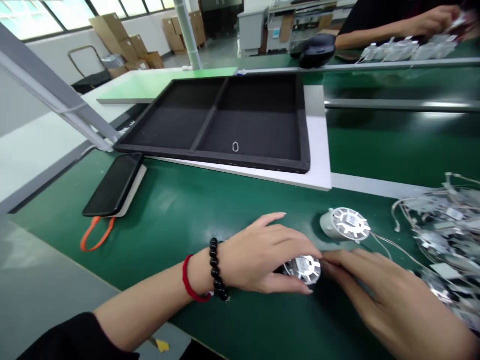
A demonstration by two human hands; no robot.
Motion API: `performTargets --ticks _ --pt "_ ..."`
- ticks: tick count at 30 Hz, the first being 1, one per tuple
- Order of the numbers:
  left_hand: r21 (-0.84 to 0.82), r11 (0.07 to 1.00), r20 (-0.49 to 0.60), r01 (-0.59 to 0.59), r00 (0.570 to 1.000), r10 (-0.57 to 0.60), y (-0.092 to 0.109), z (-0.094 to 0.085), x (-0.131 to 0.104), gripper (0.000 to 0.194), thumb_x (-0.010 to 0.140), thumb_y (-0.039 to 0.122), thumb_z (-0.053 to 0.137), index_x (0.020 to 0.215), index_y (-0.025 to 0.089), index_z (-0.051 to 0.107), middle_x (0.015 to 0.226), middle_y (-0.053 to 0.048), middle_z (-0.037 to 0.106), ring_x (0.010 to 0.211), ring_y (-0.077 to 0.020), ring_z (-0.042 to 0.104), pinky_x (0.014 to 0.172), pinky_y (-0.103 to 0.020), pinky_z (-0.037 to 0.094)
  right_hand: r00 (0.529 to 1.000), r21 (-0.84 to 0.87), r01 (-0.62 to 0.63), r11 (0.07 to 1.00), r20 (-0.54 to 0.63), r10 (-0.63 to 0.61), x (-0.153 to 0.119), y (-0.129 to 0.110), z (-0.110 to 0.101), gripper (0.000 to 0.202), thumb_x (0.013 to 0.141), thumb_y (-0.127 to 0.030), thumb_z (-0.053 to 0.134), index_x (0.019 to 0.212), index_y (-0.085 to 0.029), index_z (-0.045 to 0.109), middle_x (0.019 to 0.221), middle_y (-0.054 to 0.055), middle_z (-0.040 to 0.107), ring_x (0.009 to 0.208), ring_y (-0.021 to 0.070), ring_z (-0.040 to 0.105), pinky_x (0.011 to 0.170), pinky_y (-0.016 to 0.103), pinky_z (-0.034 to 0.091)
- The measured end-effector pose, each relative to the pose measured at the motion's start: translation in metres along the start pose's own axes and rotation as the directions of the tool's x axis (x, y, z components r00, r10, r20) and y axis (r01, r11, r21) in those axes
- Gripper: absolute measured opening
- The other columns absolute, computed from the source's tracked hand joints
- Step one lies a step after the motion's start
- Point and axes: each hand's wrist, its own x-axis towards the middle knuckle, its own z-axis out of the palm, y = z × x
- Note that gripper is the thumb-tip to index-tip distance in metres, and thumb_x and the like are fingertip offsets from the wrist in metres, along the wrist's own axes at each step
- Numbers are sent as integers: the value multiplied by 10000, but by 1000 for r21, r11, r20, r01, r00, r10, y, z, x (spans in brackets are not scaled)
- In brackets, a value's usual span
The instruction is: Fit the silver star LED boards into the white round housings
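Note:
My left hand [262, 255], with a black bead bracelet and a red band at the wrist, is wrapped round a small round white housing with a silver slotted disc [305, 269] on its face. At the right rim of that housing my right hand [375, 285] has its thumb and fingers pinched together; what they hold, if anything, is hidden. Just behind the hands, a similar round white housing [345, 224] lies on the green table [210, 200], its slotted disc facing up and thin wires trailing to the right.
A heap of silver discs with wires [450, 240] lies at the right. Behind stands a black two-part tray [255, 115] holding a small white loop, on a white board [318, 135]. A phone [114, 185] rests at left. Across the table, another person's hand [435, 22] works above white parts.

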Motion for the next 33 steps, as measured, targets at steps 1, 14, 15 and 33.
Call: performTargets --ticks 1,14,15,33 --pt "7 1000 21 -3 1000 2 0 -3 0 376 1038 417 684 1288 149 601 1284 -101 763 1243 -197 705 1349 -389 175 1000 -17 24 1000 -9 -24 3 -4 -3 282 1121 -299 416 1014 -262 675 858 20 732 711 223 721 621 330 496" --pt "97 994 156 45 986 -60 -9 -27 0 377 1059 451 639 1334 223 519 1240 -21 758 1128 -180 745 1334 -466 249 976 -233 157 960 -109 -187 22 -27 -2 315 1030 -74 527 816 -141 749 626 -3 600 600 192 522 639 345 321" --pt "109 994 156 33 986 -50 -9 -27 0 369 1067 454 623 1336 222 522 1247 -20 757 1140 -173 741 1338 -450 242 976 -243 162 956 -107 -192 22 -27 -2 320 1032 -77 530 805 -141 746 624 -3 597 602 192 518 640 345 316" --pt "148 987 47 -66 997 59 -17 -32 -8 147 1076 183 566 1132 260 678 1235 -1 763 1223 -141 696 1312 -397 336 990 -153 131 980 -24 -136 22 -24 -4 257 1062 -124 547 929 -152 764 699 -3 666 656 180 543 684 333 331"
